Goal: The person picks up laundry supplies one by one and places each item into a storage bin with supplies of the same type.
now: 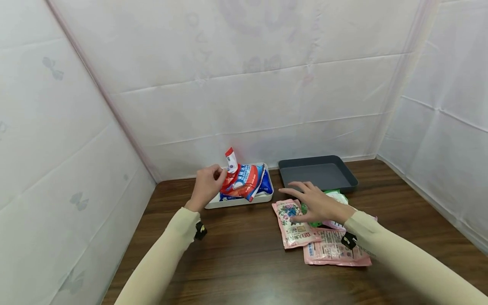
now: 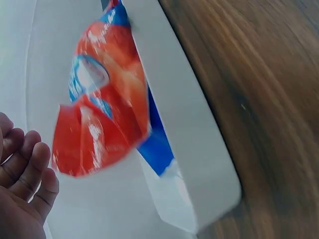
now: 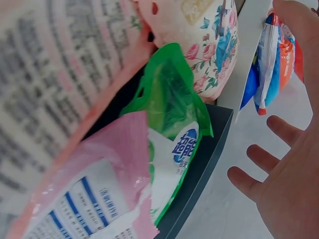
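A red and blue plastic packet [image 1: 244, 180] lies tilted on a blue packet [image 1: 266, 184] in the white tray [image 1: 240, 203], one white-and-red corner sticking up. Beside its red end is my left hand [image 1: 209, 184], fingers loosely bent; in the left wrist view the fingertips [image 2: 42, 152] are right at the packet's edge. My right hand [image 1: 314, 202] spreads its fingers, holding nothing, above a pink flowered packet [image 1: 291, 222] and a green and white packet [image 3: 172, 164]. Partly under the flowered packet lies another pink packet [image 1: 335, 250] with printed text.
A dark grey tray [image 1: 316, 173] stands at the back right, next to the white tray. A pink-purple packet [image 3: 109, 194] lies by the green one. White sheeting [image 1: 248, 106] walls the brown wooden table [image 1: 228, 262] at the back and both sides.
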### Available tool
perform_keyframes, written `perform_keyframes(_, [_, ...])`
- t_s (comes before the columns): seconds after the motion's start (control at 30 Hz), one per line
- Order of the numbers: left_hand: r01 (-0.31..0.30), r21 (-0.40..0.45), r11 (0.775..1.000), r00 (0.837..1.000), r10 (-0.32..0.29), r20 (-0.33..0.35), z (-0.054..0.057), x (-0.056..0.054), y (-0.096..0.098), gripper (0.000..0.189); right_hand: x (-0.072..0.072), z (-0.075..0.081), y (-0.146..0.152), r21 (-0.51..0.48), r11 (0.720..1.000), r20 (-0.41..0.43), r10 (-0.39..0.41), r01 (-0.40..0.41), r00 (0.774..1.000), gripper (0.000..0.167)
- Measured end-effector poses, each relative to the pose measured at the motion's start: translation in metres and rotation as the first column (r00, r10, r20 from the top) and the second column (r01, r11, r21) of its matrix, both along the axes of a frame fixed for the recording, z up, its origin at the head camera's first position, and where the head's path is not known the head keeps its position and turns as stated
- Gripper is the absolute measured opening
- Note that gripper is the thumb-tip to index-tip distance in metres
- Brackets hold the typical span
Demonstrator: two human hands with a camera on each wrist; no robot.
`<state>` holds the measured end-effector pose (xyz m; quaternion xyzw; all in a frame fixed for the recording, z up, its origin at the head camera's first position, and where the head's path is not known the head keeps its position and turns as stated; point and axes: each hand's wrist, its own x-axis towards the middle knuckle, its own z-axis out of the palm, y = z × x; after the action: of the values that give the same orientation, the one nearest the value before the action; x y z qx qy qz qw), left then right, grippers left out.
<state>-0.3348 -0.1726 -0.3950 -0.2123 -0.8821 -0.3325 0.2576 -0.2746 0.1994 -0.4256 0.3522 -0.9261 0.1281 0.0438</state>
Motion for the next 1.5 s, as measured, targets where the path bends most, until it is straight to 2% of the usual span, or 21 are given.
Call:
perform_keyframes(0.3, [0.092, -0.033, 0.995, 0.996, -0.092, 0.003, 0.009, -0.005, 0.046, 0.017, 0.011, -0.006, 0.009, -0.007, 0.999, 0.001, -0.04, 0.04, 0.999, 0.092])
perform_keyframes(0.57, [0.186, -0.069, 0.98, 0.982, -0.187, -0.009, 0.006, -0.006, 0.076, 0.021, 0.019, -0.011, 0.013, 0.017, 0.999, 0.007, -0.034, 0.034, 0.999, 0.096])
perform_keyframes(0.73, [0.188, -0.154, 0.97, 0.982, -0.19, 0.001, 0.005, -0.009, 0.088, 0.024, 0.024, -0.014, 0.013, 0.011, 1.0, 0.0, -0.019, 0.019, 1.0, 0.092])
perform_keyframes(0.9, [0.2, -0.217, 0.955, 0.98, -0.197, 0.036, 0.004, -0.011, 0.099, 0.022, 0.03, -0.015, 0.012, 0.011, 0.999, 0.071, -0.032, 0.031, 0.997, 0.093])
perform_keyframes(1.2, [0.248, -0.338, 0.908, 0.967, -0.209, 0.149, -0.002, -0.015, 0.121, 0.017, 0.039, -0.017, 0.014, 0.022, 0.999, 0.113, -0.046, 0.044, 0.992, 0.097])
perform_keyframes(1.33, [0.268, -0.392, 0.88, 0.96, -0.212, 0.182, -0.004, -0.018, 0.13, 0.018, 0.043, -0.018, 0.014, 0.027, 0.999, 0.106, -0.021, 0.019, 0.994, 0.098])
perform_keyframes(1.5, [0.328, -0.439, 0.837, 0.935, -0.22, 0.279, -0.005, -0.019, 0.138, 0.03, 0.046, -0.019, 0.012, 0.029, 1.0, 0.085, 0.005, -0.008, 0.996, 0.103])
